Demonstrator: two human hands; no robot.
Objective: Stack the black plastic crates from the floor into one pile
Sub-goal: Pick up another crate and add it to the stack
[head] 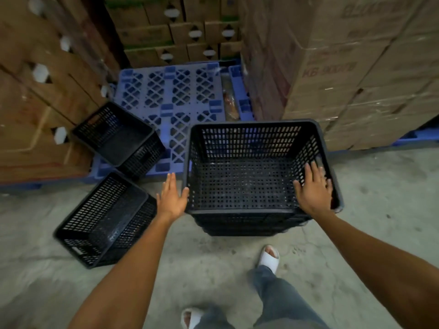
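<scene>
Black crate pile stands ahead; right hand rests spread on its right wall, holding nothing. Left hand, open, is nearer the loose crate lying down-left on the floor, long axis slanting away.

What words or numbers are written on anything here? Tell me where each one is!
"KB-" then more characters too blurred to read: red print on the cardboard box at the right.
Print on the top right box: too blurred to read.
White labels on the boxes at the back and left: nothing readable.
Black crates and blue pallet: no writing visible.
</scene>
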